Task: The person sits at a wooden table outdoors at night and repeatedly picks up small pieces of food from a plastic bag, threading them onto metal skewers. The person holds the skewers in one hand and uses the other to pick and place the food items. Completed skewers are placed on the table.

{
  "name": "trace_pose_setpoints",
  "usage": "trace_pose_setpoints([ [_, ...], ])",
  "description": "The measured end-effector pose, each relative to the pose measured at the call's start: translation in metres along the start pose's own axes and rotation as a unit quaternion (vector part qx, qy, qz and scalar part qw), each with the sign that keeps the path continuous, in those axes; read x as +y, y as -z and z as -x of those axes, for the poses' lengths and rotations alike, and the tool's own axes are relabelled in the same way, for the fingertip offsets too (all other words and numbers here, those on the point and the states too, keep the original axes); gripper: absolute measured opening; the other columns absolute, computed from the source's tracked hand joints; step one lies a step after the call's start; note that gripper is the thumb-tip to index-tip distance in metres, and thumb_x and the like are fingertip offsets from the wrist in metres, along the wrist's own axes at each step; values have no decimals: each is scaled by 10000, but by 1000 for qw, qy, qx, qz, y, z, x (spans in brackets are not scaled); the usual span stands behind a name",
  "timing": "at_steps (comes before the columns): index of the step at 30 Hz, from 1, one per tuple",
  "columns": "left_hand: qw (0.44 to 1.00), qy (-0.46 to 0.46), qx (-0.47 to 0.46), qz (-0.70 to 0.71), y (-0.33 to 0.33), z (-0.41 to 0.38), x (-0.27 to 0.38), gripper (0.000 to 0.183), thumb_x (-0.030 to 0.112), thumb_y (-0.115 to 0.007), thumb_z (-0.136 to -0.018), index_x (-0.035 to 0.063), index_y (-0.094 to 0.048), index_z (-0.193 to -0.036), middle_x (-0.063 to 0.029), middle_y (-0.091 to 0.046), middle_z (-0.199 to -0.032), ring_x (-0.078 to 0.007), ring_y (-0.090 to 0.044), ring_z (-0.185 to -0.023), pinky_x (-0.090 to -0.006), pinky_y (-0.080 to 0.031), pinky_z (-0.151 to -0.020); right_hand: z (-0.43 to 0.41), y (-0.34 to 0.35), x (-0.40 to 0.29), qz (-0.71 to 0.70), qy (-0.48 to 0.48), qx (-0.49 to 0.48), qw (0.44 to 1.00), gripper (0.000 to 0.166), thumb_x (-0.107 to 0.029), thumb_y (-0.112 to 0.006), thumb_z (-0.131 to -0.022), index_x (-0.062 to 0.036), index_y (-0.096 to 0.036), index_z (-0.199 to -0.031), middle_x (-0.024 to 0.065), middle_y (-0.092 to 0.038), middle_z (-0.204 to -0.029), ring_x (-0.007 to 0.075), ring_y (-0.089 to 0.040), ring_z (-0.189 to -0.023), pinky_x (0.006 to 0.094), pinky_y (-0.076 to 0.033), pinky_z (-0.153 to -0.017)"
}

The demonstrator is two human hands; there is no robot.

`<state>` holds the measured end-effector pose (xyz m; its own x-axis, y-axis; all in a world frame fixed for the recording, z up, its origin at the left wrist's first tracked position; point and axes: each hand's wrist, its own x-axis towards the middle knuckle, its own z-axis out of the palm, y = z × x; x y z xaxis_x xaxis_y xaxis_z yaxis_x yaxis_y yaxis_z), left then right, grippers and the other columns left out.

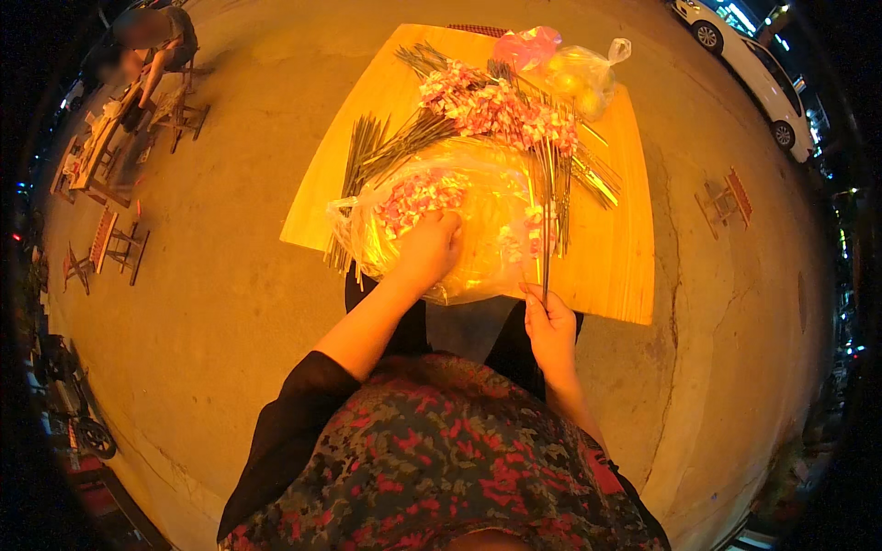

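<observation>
My right hand (550, 320) grips the lower ends of several thin skewers (546, 255) near the front edge of a wooden table. Small pink-and-white meat pieces (534, 224) sit around the upper part of these sticks. My left hand (434, 244) is over a clear plastic bag (475, 286) spread on the tabletop, its fingers curled against a heap of cut meat (420, 196). Whether a piece is between those fingers is hidden. Beyond the bag, a pile of loaded meat skewers (489, 103) lies with its sticks pointing several ways.
Bare skewers (362, 155) lie along the left of the wooden table (613, 275). A knotted clear bag (586, 79) with yellowish contents and a pink bag (527, 48) stand at the far edge. Beyond are a seated person (162, 48), low stools (103, 231) and a parked white car (751, 69).
</observation>
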<state>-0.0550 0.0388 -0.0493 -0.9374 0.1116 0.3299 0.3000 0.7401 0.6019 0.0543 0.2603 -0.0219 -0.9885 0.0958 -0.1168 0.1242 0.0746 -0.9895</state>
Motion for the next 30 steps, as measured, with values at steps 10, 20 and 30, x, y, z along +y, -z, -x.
trace_pose_setpoints([
  [10, 998, -46, 1, -51, 1, -9, -11, 122, 106, -633, -765, 67, -600, -876, -187, -595, -907, -397, -598, -857, -489, -504, -727, 12, 4, 7, 12, -17, -7, 1000, 220, -107, -587, -968, 0, -667, -1143, -48, -509, -698, 42, -466, -624, 213, -385, -568],
  [20, 965, -117, -68, -223, -18, -23, -19, 152, 119, -619, -787, 36, -611, -914, -186, -613, -911, -380, -616, -855, -463, -522, -733, 21, 2, 2, 29, 23, -4, 999, 233, -103, -551, -993, 15, -652, -1168, -50, -482, -673, 25, -412, -556, 191, -325, -493],
  [30, 968, -93, -144, -185, -2, -18, -25, 143, 127, -640, -784, 42, -627, -898, -179, -621, -903, -372, -620, -859, -456, -516, -748, 23, -6, -5, 33, 20, -7, 999, 203, -108, -568, -980, -7, -667, -1125, -58, -492, -678, 31, -432, -580, 200, -345, -522],
])
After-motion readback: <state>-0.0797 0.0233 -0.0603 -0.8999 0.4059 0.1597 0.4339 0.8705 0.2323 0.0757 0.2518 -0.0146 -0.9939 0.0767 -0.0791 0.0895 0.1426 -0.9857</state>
